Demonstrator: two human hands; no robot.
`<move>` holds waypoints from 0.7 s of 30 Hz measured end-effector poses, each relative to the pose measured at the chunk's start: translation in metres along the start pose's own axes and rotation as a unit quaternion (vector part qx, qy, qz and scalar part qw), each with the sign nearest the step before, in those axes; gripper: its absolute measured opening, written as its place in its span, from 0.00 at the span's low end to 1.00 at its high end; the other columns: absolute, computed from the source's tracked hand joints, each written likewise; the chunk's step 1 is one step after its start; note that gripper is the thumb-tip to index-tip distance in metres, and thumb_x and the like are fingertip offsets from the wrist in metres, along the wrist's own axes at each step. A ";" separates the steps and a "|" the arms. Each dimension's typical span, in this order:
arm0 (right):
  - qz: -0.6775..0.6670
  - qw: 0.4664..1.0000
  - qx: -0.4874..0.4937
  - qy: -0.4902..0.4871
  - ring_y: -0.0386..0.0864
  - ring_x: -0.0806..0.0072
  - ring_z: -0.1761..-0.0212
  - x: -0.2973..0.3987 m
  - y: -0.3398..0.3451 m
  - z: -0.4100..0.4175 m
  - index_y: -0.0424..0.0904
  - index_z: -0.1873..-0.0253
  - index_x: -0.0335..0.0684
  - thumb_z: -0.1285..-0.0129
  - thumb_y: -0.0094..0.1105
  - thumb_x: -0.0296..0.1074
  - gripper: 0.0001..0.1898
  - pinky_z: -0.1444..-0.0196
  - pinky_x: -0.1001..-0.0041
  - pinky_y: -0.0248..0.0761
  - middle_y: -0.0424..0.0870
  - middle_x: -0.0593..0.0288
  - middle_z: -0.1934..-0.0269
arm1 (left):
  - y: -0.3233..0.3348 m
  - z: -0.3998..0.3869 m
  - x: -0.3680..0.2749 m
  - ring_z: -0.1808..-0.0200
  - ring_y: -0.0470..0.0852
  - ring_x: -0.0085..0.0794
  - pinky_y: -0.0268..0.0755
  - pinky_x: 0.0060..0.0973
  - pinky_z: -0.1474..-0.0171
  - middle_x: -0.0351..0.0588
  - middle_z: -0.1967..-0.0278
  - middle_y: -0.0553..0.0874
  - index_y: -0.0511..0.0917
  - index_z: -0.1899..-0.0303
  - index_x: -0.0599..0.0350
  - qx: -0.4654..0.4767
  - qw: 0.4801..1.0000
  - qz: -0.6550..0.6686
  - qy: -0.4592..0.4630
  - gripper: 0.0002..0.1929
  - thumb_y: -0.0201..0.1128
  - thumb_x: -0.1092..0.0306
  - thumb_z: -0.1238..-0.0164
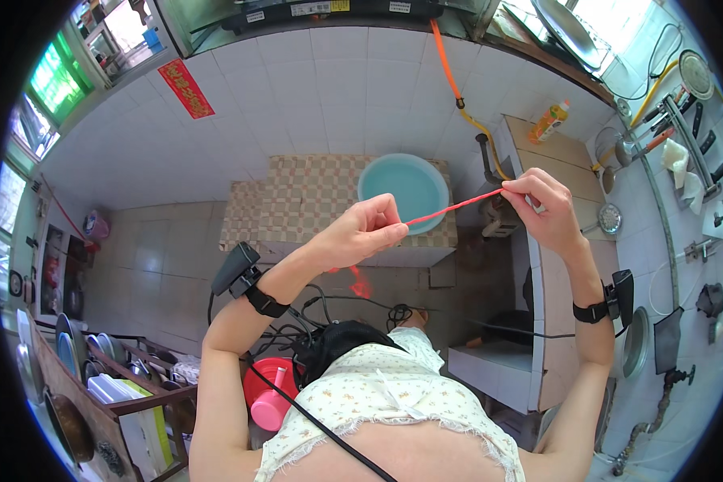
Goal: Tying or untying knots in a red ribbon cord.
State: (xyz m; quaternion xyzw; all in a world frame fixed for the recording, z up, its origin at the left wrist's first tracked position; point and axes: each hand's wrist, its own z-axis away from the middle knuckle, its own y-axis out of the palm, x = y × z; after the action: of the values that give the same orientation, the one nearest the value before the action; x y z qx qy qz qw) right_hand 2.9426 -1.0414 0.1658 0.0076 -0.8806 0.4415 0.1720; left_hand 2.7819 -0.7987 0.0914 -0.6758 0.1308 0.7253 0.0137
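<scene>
A thin red cord [455, 206] runs between my two hands, pulled fairly straight and slanting up to the right. My left hand [370, 226] pinches its left end between thumb and curled fingers. The right end is pinched by the thumb and forefinger of my right hand [539, 202]. More red strand, blurred, hangs below my left hand [359, 282]. Beyond the cord a light blue plastic basin [402, 184] stands on a ledge with a checked covering [313, 199]. Each forearm carries a strapped black device.
On the right, a tiled counter [578, 271] holds an orange bottle [548, 122], with utensils and knives hanging on the wall. A dish rack [150, 400] is at lower left beside a red bucket [256, 382] and pink dipper [271, 408]. Black cables [343, 297] cross the floor space.
</scene>
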 end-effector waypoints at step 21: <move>0.028 0.996 0.008 -0.086 0.73 0.69 0.74 0.004 -0.003 -0.007 0.77 0.66 0.35 0.46 0.63 0.22 0.04 0.72 0.74 0.66 0.74 0.60 0.76 | -0.005 -0.004 0.006 0.66 0.81 0.21 0.72 0.18 0.64 0.43 0.67 0.85 0.84 0.64 0.61 0.064 0.988 -0.140 0.022 0.08 0.65 0.67 0.40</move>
State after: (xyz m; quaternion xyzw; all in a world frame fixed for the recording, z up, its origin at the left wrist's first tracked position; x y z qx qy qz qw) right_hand 2.9410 -1.0375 0.1734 0.0222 -0.8884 0.4510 0.0828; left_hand 2.7866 -0.7960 0.0847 -0.7012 0.0816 0.6910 0.1556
